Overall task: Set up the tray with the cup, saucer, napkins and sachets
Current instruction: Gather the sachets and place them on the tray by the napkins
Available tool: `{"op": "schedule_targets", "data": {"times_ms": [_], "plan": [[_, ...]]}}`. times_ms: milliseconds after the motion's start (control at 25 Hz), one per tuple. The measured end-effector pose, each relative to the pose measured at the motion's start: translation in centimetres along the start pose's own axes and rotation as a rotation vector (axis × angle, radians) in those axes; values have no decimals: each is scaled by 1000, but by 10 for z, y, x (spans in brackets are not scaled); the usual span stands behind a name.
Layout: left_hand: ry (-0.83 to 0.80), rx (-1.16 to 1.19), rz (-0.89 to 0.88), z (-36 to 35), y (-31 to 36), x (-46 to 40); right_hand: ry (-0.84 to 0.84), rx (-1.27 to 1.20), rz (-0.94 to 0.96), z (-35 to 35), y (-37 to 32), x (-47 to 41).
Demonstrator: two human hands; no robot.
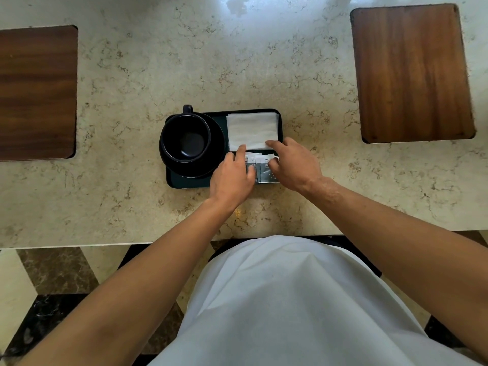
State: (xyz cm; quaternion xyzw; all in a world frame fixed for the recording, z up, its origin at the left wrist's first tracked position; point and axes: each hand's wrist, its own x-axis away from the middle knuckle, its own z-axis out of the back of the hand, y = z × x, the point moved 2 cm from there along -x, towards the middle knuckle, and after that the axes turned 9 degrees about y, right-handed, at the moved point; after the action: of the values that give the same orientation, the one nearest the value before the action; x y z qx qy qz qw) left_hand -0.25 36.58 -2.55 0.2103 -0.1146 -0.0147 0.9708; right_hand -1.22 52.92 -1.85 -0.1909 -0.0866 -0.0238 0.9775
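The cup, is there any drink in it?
Empty. The cup stands upright on its saucer, and its bare dark bottom shows.

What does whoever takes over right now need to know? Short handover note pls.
Left hand: open, fingers resting on the sachets, index tip at the near edge of the napkins. No grip on anything.
Right hand: open, fingertips touching the napkins' near right corner and the sachets.
Tray sits on the stone counter. Cup stands upright on the saucer at the tray's left side. Napkins lie in the far right part, sachets in the near right part.
Done: all four things are on the tray.
Left: probably only squaring up the sachets and napkins, then taking the hands away.
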Motion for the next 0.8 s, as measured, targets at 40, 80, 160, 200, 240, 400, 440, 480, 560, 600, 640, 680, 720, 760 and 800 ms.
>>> {"op": "schedule_targets", "data": {"times_ms": [40,80,160,200,240,400,440,480,560,600,640,680,720,760,800], "plan": [[3,5,-1,0,0,0,4,-8,2,0,0,0],[10,16,-4,0,0,1,14,-21,2,1,0,1],[31,56,-20,0,-1,6,42,-56,5,3,1,4],[36,71,-33,0,-2,7,51,-72,12,3,2,5],[34,75,-47,0,-3,9,50,-82,25,3,4,7],[15,38,-90,-1,-6,10,3,-72,64,1,10,13],[17,40,-90,-1,-6,10,1,-74,64,0,10,14],[20,44,-88,-1,-7,10,3,-78,63,0,10,14],[23,49,-86,-1,-7,10,11,-82,62,-1,9,13],[24,50,-88,-2,-7,11,13,-80,59,-1,9,13],[26,49,-90,-1,-8,11,13,-79,56,-1,9,12],[29,44,-93,-1,-8,11,10,-79,51,-2,8,12],[31,34,-96,-1,-8,12,8,-79,47,-2,8,12],[33,26,-97,-1,-8,12,5,-78,42,-2,8,11],[33,23,-95,-1,-8,12,0,-78,39,-2,8,11]]}}
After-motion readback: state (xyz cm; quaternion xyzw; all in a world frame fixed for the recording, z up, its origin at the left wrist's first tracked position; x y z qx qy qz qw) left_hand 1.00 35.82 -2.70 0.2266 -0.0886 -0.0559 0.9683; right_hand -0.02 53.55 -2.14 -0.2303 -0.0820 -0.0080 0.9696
